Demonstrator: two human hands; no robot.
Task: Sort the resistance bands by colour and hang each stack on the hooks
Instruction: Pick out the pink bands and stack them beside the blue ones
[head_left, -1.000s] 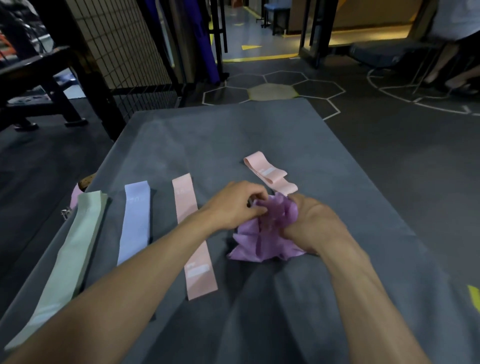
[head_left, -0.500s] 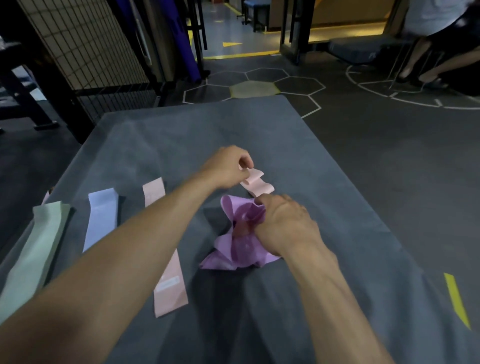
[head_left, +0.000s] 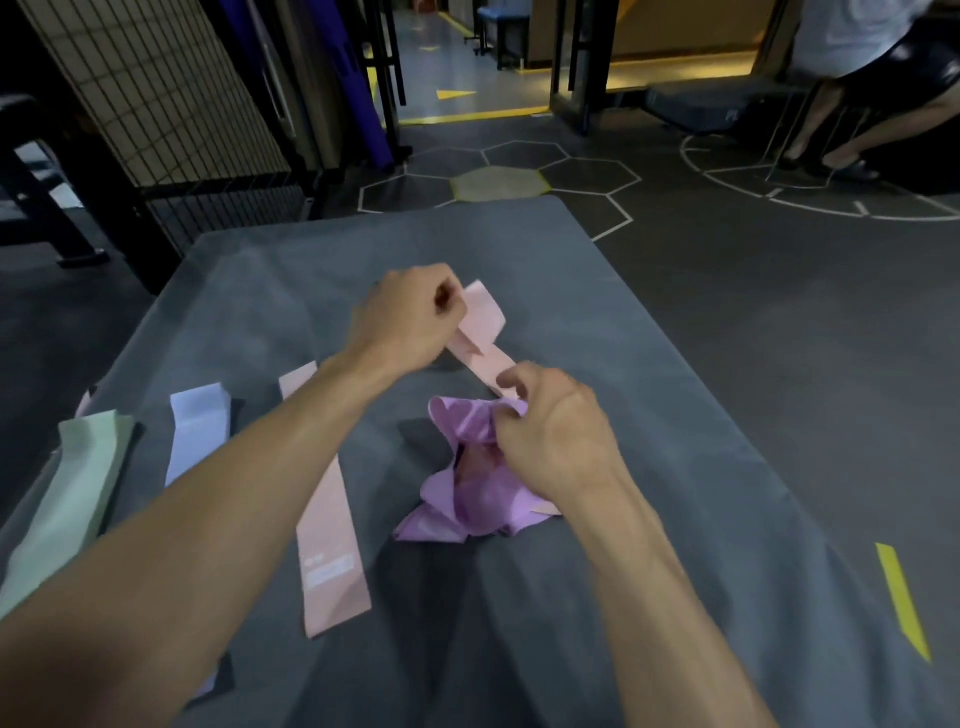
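Dim indoor scene with a cool, bluish cast over the grey desk (head_left: 675, 467). The brightest area is the warm yellow glow from the doorway (head_left: 649, 31) at top centre, spilling onto the floor beyond. Soft, diffuse shadows lie beneath the purple band bundle (head_left: 467, 499) and along the forearms. Wide-angle distortion bends the wire grid panel (head_left: 156, 93) and the desk edges outward toward the frame borders. Mild motion blur softens the left hand (head_left: 410, 317) and the seated person (head_left: 872, 78) at upper right; noise is visible in dark regions.
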